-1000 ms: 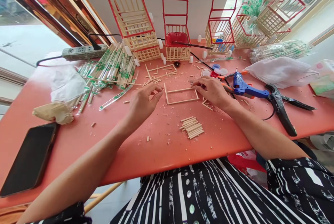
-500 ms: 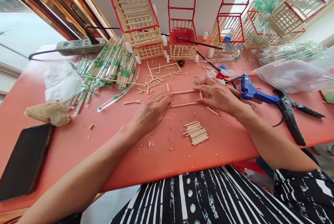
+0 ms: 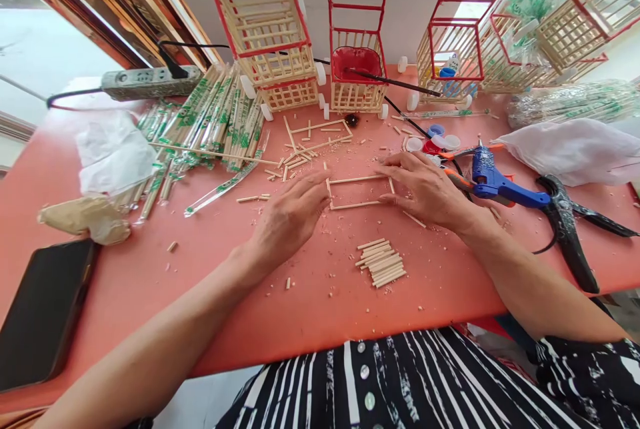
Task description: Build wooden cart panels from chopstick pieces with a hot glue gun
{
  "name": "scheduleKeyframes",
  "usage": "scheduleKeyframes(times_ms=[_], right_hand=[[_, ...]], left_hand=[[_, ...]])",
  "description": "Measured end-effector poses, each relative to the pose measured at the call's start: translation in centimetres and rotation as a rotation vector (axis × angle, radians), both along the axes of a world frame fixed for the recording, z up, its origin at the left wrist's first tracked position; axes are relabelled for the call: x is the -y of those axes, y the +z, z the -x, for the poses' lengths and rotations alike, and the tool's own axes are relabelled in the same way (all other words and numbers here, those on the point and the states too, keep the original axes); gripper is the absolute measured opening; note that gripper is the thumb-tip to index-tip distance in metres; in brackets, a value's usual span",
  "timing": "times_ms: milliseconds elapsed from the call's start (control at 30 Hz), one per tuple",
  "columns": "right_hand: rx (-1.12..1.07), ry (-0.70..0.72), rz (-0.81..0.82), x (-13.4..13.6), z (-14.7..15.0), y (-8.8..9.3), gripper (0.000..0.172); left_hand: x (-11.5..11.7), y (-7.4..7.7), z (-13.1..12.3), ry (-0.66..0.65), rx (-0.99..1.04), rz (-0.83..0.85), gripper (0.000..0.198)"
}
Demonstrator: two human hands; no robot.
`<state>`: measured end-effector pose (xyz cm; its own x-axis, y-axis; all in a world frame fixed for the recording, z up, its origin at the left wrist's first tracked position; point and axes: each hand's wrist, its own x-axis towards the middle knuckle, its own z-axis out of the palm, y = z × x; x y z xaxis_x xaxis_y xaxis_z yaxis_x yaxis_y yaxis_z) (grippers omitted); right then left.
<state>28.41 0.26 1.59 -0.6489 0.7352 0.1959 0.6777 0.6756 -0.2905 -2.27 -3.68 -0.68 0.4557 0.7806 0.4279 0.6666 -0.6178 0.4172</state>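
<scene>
A small rectangular frame of wooden sticks lies flat on the table between my two hands. My left hand rests at its left end, fingers stretched out, with the fingertips close beside the short side. At the right end, my right hand brackets the frame, its thumb on the lower long stick and its fingers by the upper one. Closer to me lies a pile of short cut sticks. Beyond the left hand are more cut sticks and another thin stick outline.
Stick-built carts with red edges stand along the back. A blue glue gun and black-handled tool lie right. Wrapped sticks, a power strip and a phone are left. Bottle caps sit behind my right hand.
My left hand has drawn back slightly, uncovering the frame's left short side. The right hand stays at the right end. The whole view has shifted a little.
</scene>
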Motion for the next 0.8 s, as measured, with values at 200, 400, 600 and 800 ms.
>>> scheduleKeyframes(times_ms=[200, 400, 600, 800], right_hand=[[-0.012, 0.034, -0.043, 0.3, 0.6, -0.5, 0.046], [-0.019, 0.042, -0.019, 0.3, 0.7, -1.1, 0.043], [-0.021, 0.024, -0.005, 0.4, 0.7, -1.3, 0.044], [-0.018, 0.024, 0.003, 0.4, 0.7, -1.4, 0.045]], left_hand=[[-0.1, 0.1, 0.3, 0.028, 0.032, -0.027, 0.018], [-0.2, -0.2, 0.3, -0.056, -0.057, -0.053, 0.021], [-0.2, -0.3, 0.2, -0.090, -0.132, -0.060, 0.027], [-0.1, 0.0, 0.1, -0.023, 0.003, -0.061, 0.016]])
